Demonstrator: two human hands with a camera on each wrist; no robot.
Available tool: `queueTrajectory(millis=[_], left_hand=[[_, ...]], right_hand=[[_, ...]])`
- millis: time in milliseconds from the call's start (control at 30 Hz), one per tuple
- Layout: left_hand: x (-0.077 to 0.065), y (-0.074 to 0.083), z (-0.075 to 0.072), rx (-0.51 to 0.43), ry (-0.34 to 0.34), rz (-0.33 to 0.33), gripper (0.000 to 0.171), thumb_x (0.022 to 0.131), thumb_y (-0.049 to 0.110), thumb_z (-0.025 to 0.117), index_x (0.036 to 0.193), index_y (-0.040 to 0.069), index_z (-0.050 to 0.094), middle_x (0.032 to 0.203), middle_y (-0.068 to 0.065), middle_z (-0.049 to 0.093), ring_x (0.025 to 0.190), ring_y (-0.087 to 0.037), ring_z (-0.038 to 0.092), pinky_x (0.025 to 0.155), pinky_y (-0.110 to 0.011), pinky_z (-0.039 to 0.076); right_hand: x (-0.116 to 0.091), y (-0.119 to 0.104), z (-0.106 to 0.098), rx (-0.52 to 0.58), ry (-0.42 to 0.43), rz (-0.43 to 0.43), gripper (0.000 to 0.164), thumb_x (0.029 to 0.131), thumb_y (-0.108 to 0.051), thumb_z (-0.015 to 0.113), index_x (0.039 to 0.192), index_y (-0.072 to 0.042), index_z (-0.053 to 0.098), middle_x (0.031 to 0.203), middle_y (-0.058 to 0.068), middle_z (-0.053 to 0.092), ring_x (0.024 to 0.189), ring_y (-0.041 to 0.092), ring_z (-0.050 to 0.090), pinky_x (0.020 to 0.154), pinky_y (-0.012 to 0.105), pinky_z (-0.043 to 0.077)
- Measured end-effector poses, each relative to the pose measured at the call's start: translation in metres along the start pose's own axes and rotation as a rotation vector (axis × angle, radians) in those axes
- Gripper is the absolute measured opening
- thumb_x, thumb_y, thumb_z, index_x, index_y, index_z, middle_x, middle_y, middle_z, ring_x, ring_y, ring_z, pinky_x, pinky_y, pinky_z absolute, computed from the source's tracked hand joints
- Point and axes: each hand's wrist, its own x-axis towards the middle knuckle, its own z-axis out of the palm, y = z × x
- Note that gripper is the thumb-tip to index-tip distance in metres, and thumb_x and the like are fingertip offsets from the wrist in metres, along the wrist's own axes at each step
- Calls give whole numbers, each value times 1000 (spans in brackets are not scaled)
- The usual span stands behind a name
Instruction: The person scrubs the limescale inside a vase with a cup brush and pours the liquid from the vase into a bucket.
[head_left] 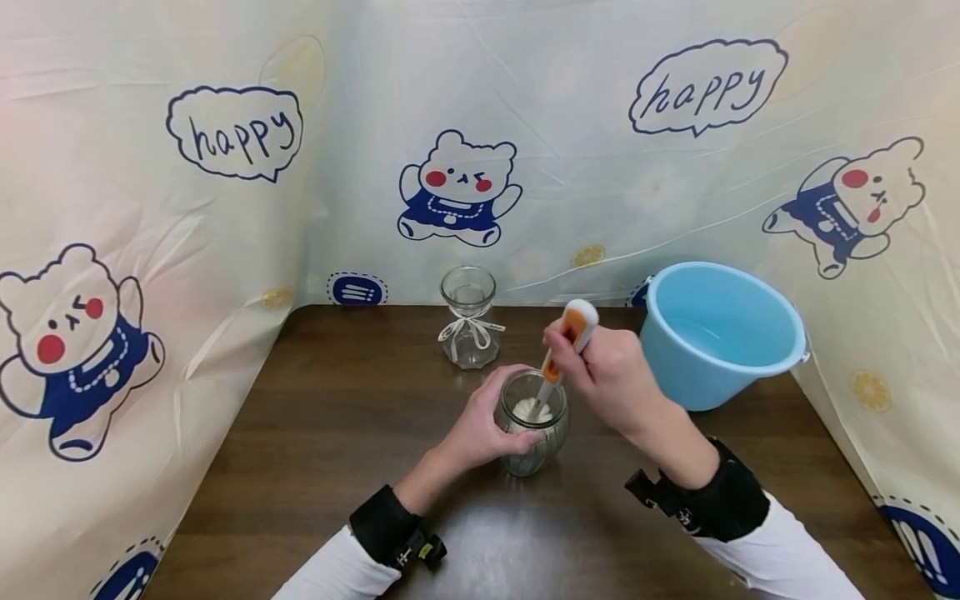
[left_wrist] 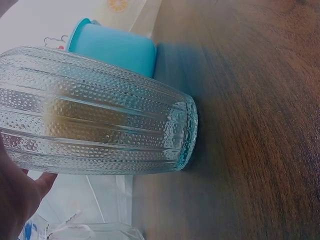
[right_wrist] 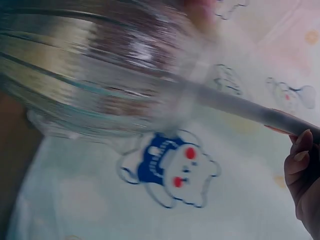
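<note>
A ribbed, bumpy glass jar (head_left: 536, 454) stands on the brown table, its mouth facing up. My left hand (head_left: 480, 425) grips it near the rim, thumb across the near side and fingers round the far side. The orange-and-white handle of a cup brush (head_left: 573, 329) is held in the curled fingers of my right hand (head_left: 618, 379), slanting down into the jar. Its pale head (head_left: 531, 410) sits inside; through the glass in the left wrist view it shows as a tan block (left_wrist: 82, 120). The right wrist view catches the grey shaft (right_wrist: 235, 105) entering the blurred jar.
Behind the jar, a clear glass vase (head_left: 468, 354) with a white ribbon bow stands near the table's back edge. A light blue bucket (head_left: 697, 383) is to the right, beyond my right forearm. Printed cloth (head_left: 577, 183) surrounds the table (head_left: 315, 467) at the back and sides.
</note>
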Motion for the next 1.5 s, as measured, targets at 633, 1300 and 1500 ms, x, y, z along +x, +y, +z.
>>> queueTrajectory(millis=[633, 1300, 1500], left_hand=[[-3, -1, -1, -11, -28, -39, 79, 76, 25, 87, 145, 8, 50, 137, -13, 59, 122, -34, 58, 97, -50, 54], [0, -1, 0, -1, 0, 12, 79, 74, 24, 88, 142, 8, 52, 135, -15, 60, 123, -33, 58, 101, -49, 51], [-1, -1, -2, 12, -12, -15, 81, 74, 24, 87, 145, 9, 51, 138, -11, 59, 126, -34, 56, 105, -46, 49]], right_hand=[[-20, 6, 16, -7, -188, 115, 57, 112, -43, 39, 96, 4, 66, 73, 9, 68, 59, 16, 67, 50, 24, 54], [7, -3, -9, 146, -206, 309, 40, 110, -26, 53, 81, -6, 72, 65, -1, 62, 55, 7, 54, 50, 22, 46], [-13, -8, 12, 153, -274, 315, 14, 100, -5, 65, 88, -2, 72, 65, -1, 59, 59, 9, 57, 51, 22, 49]])
